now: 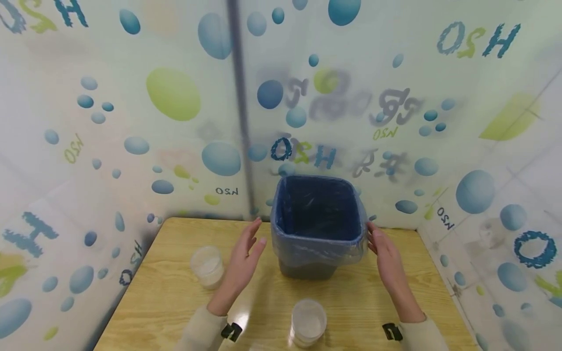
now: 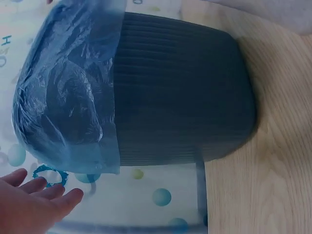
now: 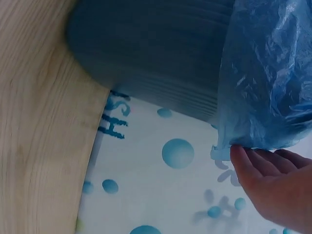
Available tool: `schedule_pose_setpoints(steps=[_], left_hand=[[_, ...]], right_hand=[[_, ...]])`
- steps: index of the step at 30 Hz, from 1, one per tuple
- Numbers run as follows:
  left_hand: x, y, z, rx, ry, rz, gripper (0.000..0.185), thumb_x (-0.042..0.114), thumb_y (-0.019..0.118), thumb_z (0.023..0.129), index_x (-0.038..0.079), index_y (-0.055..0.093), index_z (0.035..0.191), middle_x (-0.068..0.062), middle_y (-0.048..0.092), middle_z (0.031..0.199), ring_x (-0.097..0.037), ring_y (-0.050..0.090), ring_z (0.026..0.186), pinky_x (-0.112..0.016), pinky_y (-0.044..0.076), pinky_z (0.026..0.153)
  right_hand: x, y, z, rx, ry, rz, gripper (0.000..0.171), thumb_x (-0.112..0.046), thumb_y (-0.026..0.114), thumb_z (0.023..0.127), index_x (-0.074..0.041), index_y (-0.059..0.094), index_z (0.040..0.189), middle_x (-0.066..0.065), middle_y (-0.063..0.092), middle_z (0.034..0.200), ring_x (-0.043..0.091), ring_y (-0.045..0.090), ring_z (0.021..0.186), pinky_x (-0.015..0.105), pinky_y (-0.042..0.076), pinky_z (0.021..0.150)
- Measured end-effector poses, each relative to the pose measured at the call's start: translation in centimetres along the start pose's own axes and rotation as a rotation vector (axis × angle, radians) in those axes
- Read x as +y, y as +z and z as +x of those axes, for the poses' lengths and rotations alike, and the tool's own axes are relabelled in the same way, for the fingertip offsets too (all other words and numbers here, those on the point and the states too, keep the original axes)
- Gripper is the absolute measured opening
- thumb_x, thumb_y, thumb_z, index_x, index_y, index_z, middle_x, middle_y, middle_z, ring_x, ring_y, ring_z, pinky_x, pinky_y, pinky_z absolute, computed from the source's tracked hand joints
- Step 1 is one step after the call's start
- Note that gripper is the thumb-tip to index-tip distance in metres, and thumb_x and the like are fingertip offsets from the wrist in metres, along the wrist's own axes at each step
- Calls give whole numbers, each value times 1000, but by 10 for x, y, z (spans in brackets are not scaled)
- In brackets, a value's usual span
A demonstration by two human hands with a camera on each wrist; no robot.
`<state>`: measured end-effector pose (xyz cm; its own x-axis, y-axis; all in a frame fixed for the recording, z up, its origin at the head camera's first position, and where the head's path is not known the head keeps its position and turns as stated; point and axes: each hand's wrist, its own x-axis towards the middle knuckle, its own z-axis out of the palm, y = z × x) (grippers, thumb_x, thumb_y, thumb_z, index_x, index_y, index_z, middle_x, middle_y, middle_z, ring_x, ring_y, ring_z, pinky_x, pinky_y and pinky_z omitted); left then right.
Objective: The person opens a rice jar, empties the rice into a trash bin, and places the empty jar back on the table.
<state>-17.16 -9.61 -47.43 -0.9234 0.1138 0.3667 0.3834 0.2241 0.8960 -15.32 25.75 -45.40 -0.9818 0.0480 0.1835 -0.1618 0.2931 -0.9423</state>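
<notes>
A dark ribbed trash bin (image 1: 307,271) stands on the table, lined with a translucent blue plastic bag (image 1: 318,249) folded down over its rim. My right hand (image 1: 388,261) is at the bin's right side. In the right wrist view, its fingertips (image 3: 239,155) touch the lower edge of the folded bag, with the fingers fairly straight. On the other side, my left hand (image 1: 243,263) is held up beside the bin with fingers relaxed and nothing in them. The left wrist view shows a gap between its fingers (image 2: 70,197) and the bag.
Beside my left hand sits a clear lidded container (image 1: 206,265). A second one (image 1: 309,319) stands in front of the bin, between my forearms. Patterned sheeting (image 1: 175,92) surrounds the wooden table (image 1: 171,302) at the back and both sides, close behind the bin.
</notes>
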Motion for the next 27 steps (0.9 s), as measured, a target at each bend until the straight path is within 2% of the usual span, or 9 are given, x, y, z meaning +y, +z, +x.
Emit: schedule_pose_setpoints(steps=[5,12,18,22,25,27], left_hand=[[4,7,12,-81,-89,-52,55,24,50,110,1,37,158,-19,36,163,-36,35,150,-54,35,116],[4,11,17,-146,-78,-160,50,20,47,111,-2,40,156,-23,44,157,-38,42,146,-55,34,117],[5,9,13,-125,-87,-178,51,18,49,110,-2,39,156,-25,45,156,-42,45,142,-57,38,114],[4,6,7,-114,-56,-155,51,14,49,108,-7,39,154,-27,48,152,-44,48,140,-48,41,114],[5,1,1,-102,-39,-154,51,12,47,108,-9,38,154,-29,48,151,-45,46,140,-36,40,113],[5,-3,-4,-90,-44,-147,52,12,47,108,-8,38,154,-29,47,152,-44,44,141,-31,39,112]], right_hand=[[-1,7,6,8,27,21,62,-39,28,115,8,42,153,24,47,154,19,52,135,13,44,101],[1,17,8,60,7,36,59,-36,29,115,10,56,140,29,59,139,13,62,121,16,50,95],[1,22,5,89,35,21,57,-35,35,114,11,61,135,29,62,135,0,64,111,15,52,91],[2,25,0,113,51,-14,55,-36,37,114,9,64,132,26,65,132,-8,62,104,16,52,90],[2,29,-4,105,42,-17,54,-36,37,114,7,63,134,24,65,133,-6,63,106,16,52,90],[1,33,-6,85,24,-10,53,-35,36,114,7,61,137,23,65,135,2,65,110,16,52,91]])
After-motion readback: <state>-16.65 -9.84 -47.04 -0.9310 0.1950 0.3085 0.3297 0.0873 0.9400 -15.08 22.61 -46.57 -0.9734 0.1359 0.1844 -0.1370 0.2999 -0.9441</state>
